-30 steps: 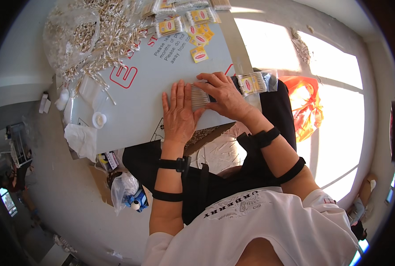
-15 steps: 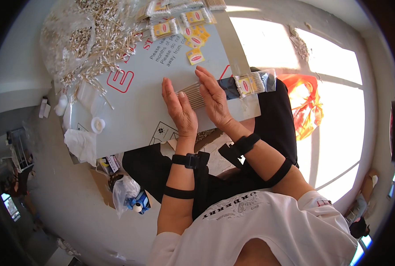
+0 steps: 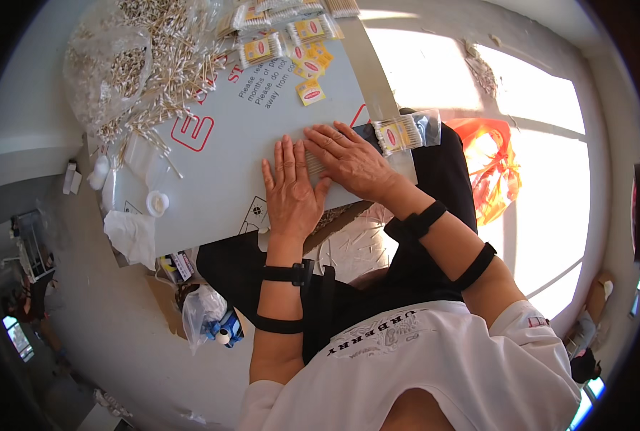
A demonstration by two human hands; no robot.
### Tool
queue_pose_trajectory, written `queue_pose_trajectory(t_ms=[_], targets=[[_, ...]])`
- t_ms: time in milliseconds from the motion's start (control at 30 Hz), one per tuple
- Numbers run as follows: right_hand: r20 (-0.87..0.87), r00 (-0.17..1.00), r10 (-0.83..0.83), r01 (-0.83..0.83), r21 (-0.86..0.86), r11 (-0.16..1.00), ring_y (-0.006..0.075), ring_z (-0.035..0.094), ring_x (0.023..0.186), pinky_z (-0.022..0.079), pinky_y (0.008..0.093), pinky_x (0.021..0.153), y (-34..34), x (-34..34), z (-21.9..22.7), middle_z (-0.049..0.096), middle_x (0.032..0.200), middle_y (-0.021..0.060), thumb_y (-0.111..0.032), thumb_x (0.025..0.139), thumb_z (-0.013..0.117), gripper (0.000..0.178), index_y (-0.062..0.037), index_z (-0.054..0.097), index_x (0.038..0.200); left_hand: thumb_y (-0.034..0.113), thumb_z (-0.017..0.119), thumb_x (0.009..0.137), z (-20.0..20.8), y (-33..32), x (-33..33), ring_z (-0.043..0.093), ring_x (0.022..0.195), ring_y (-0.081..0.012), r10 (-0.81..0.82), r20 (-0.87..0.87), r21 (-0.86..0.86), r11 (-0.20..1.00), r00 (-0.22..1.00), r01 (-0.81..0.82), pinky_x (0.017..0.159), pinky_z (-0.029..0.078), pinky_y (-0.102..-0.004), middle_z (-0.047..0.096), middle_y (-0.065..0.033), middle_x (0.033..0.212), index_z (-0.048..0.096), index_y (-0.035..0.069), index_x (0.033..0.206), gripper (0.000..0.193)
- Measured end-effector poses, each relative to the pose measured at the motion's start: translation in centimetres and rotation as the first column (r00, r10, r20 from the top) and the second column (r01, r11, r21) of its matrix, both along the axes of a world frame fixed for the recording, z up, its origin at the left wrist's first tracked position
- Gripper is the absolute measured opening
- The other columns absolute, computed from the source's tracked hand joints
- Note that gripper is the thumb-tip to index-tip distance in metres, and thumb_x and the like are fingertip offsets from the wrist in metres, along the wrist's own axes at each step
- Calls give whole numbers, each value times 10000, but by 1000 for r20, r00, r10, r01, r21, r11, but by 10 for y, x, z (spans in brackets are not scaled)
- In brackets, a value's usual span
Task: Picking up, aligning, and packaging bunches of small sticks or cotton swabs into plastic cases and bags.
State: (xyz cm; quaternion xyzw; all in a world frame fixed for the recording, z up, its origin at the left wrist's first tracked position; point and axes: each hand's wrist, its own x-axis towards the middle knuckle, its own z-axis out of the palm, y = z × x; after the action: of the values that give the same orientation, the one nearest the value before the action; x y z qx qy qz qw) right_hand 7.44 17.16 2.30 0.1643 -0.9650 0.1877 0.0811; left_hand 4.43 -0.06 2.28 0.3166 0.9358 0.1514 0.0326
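A row of cotton swabs (image 3: 314, 164) lies on the grey printed tabletop (image 3: 219, 179), mostly covered by my hands. My left hand (image 3: 292, 192) rests palm down over its left end, with the fingers stretched out. Across its right part lies my right hand (image 3: 352, 164), also flat, its fingertips close to those of the left. Just right of this hand, on a dark strip at the table's edge, is a clear bag of cotton swabs (image 3: 397, 135) with a yellow label. Loose yellow label cards (image 3: 310, 92) lie beyond my hands.
A big heap of loose cotton swabs (image 3: 169, 65) in clear plastic covers the far left. Several filled swab bags (image 3: 261, 49) sit at the far edge. A small white round container (image 3: 157, 203) and a white tissue (image 3: 132, 237) are at left. An orange plastic bag (image 3: 488, 169) stands right.
Both hands have turned from standing on edge at the sides of the swabs to lying palm down over them. The swabs are now more hidden.
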Motion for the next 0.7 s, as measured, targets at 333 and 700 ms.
queue_pose_trajectory(t_ms=[333, 700], targets=[[-62, 998, -31, 35, 70, 997, 296, 370, 1394, 255, 444, 1176, -8, 5, -10, 427, 1469, 155, -162, 866, 606, 566, -16, 454, 1392, 400, 570, 921, -5, 0, 5, 164, 1481, -294, 0, -34, -39, 999, 999, -2, 1191, 100, -510, 219, -161, 1582, 286, 7, 1492, 749], [-71, 883, -464, 466, 16, 885, 272, 253, 1447, 120, 480, 1195, 52, 27, 15, 312, 1548, 92, -273, 932, 560, 566, -152, 388, 1458, 364, 586, 919, 0, 0, 6, 138, 1485, -312, -20, 6, -55, 998, 1000, 21, 1195, 98, -495, 179, -180, 1591, 230, -6, 1507, 781]])
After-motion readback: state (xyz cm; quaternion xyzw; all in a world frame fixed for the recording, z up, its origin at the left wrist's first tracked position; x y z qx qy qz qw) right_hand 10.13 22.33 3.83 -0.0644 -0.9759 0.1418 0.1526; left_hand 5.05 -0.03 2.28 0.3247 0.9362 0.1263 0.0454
